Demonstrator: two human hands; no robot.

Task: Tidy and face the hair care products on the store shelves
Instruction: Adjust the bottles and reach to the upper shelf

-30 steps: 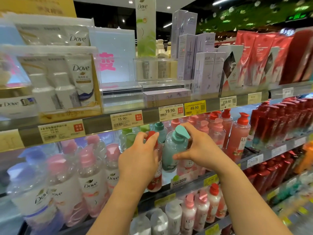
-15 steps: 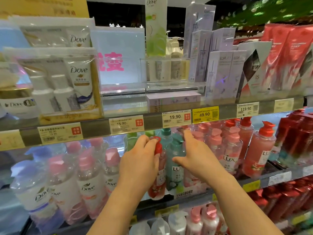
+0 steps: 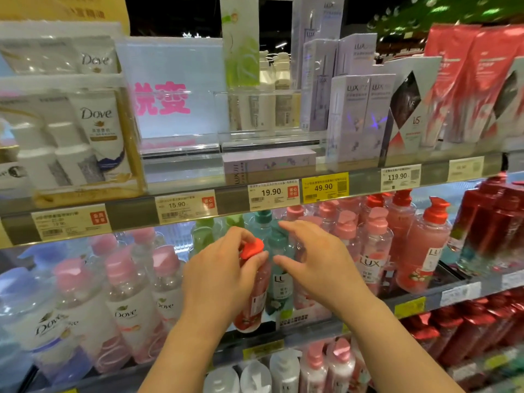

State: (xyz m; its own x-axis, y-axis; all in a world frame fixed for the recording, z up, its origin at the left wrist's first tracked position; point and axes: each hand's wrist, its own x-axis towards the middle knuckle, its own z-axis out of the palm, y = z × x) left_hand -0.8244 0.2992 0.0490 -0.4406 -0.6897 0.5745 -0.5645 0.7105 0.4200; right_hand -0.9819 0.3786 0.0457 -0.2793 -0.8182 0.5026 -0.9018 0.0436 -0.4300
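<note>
Red-capped pink pump bottle (image 3: pixel 252 290), just left of the tall teal bottle (image 3: pixel 279 276), is gripped by the left hand (image 3: pixel 224 276), while the right hand (image 3: pixel 317 262) hovers beside with loose, spread fingers.

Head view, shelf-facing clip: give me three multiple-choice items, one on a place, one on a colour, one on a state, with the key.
1. The yellow price tag sits
A. on the upper shelf's edge
B. on the floor
C. on a bottle

2. The pump cap of the bottle in the left hand is
A. white
B. red
C. green

3. The right hand is
A. a fist
B. gripping a box
C. open, by the teal bottle

Key: A, it reads 49.90 there; B, red above the fingers; C, fingers spread, holding nothing.
</note>
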